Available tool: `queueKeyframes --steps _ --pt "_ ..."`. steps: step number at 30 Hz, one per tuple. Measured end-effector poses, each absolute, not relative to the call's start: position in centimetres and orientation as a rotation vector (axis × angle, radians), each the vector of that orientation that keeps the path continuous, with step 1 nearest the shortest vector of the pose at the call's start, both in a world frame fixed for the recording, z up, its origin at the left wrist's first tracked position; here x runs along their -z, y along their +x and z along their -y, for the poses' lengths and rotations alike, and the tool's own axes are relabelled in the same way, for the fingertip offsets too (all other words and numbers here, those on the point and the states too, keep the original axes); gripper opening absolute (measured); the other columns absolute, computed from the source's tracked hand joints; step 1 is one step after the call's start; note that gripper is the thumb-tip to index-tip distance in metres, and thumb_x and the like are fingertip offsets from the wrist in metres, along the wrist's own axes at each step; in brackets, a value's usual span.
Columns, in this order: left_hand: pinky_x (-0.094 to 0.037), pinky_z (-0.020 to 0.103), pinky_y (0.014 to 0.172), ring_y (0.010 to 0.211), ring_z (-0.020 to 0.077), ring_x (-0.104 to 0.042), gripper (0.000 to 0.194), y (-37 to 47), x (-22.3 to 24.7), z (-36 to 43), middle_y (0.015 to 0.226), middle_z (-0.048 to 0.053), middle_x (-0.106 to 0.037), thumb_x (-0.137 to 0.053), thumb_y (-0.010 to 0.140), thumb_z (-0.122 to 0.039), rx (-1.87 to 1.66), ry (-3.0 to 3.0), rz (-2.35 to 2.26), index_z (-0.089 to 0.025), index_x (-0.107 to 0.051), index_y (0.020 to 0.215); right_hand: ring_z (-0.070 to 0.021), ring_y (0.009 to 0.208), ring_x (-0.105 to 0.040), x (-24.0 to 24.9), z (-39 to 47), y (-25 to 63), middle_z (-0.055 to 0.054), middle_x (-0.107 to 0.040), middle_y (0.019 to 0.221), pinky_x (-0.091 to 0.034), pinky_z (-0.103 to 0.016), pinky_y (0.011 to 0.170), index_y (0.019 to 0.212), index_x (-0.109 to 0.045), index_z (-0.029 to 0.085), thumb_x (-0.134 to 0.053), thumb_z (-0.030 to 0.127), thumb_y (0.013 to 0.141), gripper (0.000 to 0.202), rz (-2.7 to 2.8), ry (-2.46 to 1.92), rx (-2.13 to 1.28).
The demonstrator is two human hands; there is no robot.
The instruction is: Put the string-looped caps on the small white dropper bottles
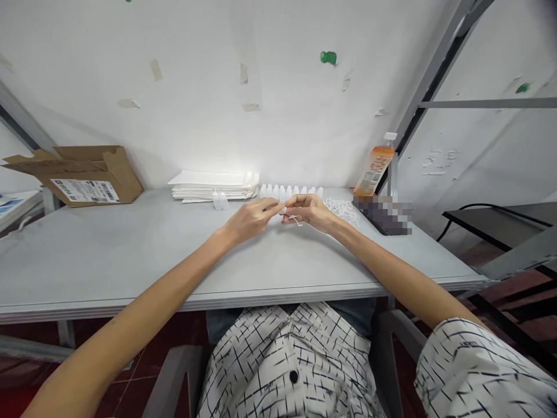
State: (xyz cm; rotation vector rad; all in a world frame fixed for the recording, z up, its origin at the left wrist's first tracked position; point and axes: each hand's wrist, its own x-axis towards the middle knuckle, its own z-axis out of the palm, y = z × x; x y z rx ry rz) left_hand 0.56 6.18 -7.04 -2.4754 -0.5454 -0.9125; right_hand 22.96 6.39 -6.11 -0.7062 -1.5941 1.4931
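Note:
My left hand (253,220) and my right hand (310,211) meet above the middle of the table, fingertips almost touching. Both are closed in a pinch around a small white piece (282,211), mostly hidden by the fingers. A thin white string (297,220) hangs from under my right fingers. Just behind the hands stands a row of several small translucent white plastic pieces (289,190). Beside my right wrist lies a heap of white strings (342,210). Left of my left hand, a few similar white plastic pieces (220,200) sit apart from the row.
A stack of white paper sheets or envelopes (213,187) lies against the wall. An open cardboard box (98,177) stands at the back left. On the right are a bottle of orange drink (375,168) and a dark, partly pixelated flat object (378,217). The grey table (143,255) has metal posts at its sides.

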Motion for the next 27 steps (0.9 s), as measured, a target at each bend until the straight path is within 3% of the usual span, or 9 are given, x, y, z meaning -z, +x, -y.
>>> queueKeyframes --steps 4,8,12,16,20,27 --pt "-0.055 0.026 0.071 0.083 0.0147 -0.068 0.032 0.9 7.1 -6.1 0.099 0.010 -0.072 -0.041 0.096 -0.007 0.969 -2.570 0.572 -0.017 -0.068 0.112 -0.0191 0.071 -0.072 5.9 -6.5 23.4 -0.005 -0.073 0.073 -0.061 -0.040 0.081 0.083 -0.069 0.013 -0.087 0.030 0.067 0.029 1.635 -0.748 -1.521" --pt "-0.058 0.029 0.071 0.083 0.0181 -0.070 0.021 1.3 6.9 -6.2 0.098 0.009 -0.075 -0.056 0.094 -0.024 1.237 -2.739 0.791 -0.018 -0.073 0.104 -0.0191 0.070 -0.072 5.0 -6.2 23.2 -0.008 -0.073 0.080 -0.062 -0.039 0.076 0.080 -0.069 0.013 -0.084 0.035 0.071 0.028 1.699 -0.817 -1.401" --pt "-0.060 0.031 0.067 0.072 0.0185 -0.073 0.037 1.3 6.6 -6.2 0.096 0.008 -0.077 -0.062 0.089 -0.034 1.392 -2.913 1.154 -0.017 -0.070 0.120 -0.0205 0.071 -0.072 3.9 -6.3 23.7 -0.010 -0.072 0.089 -0.061 -0.038 0.067 0.091 -0.070 0.014 -0.077 0.042 0.079 0.031 1.791 -0.863 -1.232" --pt "-0.059 0.031 0.069 0.064 0.0183 -0.073 0.040 1.1 6.5 -6.1 0.085 0.005 -0.076 -0.058 0.089 -0.035 1.361 -2.951 1.345 -0.017 -0.067 0.124 -0.0186 0.061 -0.068 2.9 -7.2 26.4 -0.008 -0.071 0.085 -0.053 -0.033 0.059 0.092 -0.071 0.016 -0.071 0.039 0.082 0.025 1.890 -1.020 -0.758" --pt "-0.057 0.029 0.066 0.059 0.0178 -0.072 0.031 1.2 6.6 -6.1 0.075 0.001 -0.071 -0.058 0.087 -0.035 1.366 -2.933 1.414 -0.018 -0.068 0.111 -0.0194 0.068 -0.065 2.3 -8.3 29.6 -0.006 -0.073 0.077 -0.046 -0.033 0.070 0.079 -0.075 0.017 -0.063 0.022 0.082 0.014 2.060 -1.304 -0.145" --pt "-0.051 0.027 0.056 0.052 0.0126 -0.061 0.022 1.3 6.4 -5.9 0.080 -0.001 -0.062 -0.053 0.084 -0.030 1.401 -2.976 1.564 -0.021 -0.052 0.104 -0.0196 0.079 -0.066 3.7 -9.2 29.4 -0.006 -0.076 0.094 -0.038 -0.029 0.066 0.094 -0.078 0.019 -0.067 0.027 0.085 0.016 2.245 -1.563 0.074"
